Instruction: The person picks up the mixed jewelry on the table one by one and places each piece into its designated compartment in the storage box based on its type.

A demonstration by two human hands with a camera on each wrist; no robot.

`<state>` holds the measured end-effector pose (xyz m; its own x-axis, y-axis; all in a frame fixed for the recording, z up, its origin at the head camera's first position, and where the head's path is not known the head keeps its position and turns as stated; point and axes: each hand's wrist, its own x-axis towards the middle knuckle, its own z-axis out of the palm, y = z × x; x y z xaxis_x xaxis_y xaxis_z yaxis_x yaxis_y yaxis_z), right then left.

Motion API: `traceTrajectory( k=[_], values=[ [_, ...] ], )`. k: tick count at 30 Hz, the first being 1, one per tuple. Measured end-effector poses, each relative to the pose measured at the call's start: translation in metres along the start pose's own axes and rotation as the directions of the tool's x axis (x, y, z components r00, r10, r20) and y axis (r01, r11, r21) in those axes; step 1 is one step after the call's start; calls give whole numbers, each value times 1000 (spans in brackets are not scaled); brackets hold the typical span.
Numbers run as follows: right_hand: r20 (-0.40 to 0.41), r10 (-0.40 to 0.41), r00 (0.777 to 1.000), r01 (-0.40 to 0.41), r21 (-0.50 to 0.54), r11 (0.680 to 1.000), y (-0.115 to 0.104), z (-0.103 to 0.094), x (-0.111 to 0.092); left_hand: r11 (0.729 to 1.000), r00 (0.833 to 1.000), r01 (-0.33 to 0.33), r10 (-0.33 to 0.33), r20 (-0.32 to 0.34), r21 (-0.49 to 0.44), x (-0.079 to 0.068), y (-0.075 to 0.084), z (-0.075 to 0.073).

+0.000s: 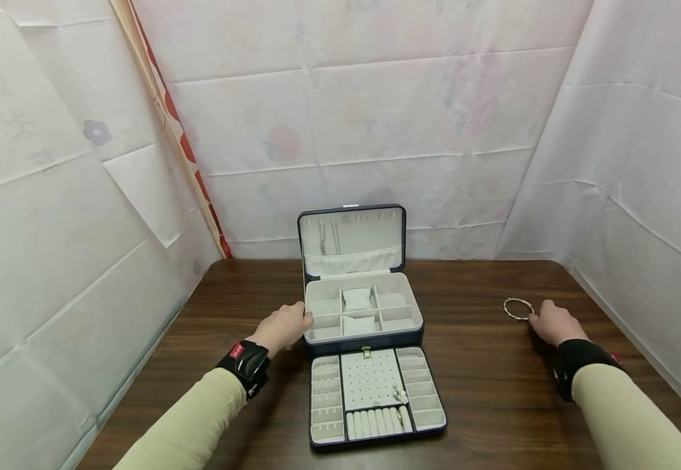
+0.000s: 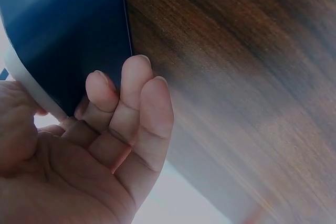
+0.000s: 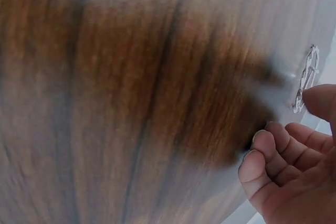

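A dark blue jewelry box (image 1: 365,341) stands with its lid up, its pale inside split into compartments with two white cushions. My left hand (image 1: 284,326) grips its left side. In the left wrist view, the thumb is at the white rim and the fingers (image 2: 137,85) lie along the blue outer wall. On the far right, my right hand (image 1: 554,323) pinches the near edge of a silver bangle (image 1: 506,308). The right wrist view shows the thumb (image 3: 321,100) against the bangle (image 3: 303,80); the exact finger contact there is hidden.
In front of the box lies a removable tray (image 1: 371,378) with small compartments, ring rolls, earrings and a ring. Necklaces (image 1: 322,238) hang inside the lid. The brown wooden table (image 1: 469,365) is bordered by white patterned sheets (image 1: 346,124) at the back and sides.
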<state>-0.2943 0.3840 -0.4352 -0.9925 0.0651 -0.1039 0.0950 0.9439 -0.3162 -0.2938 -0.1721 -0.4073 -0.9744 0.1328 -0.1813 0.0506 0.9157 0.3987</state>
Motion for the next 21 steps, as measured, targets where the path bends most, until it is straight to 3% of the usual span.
traceTrajectory(
  k=[21],
  values=[
    [103,90,991,-94,34,995,-3,1,6,1000,1000,-7,7,2,11,-2,2,-2]
  ],
)
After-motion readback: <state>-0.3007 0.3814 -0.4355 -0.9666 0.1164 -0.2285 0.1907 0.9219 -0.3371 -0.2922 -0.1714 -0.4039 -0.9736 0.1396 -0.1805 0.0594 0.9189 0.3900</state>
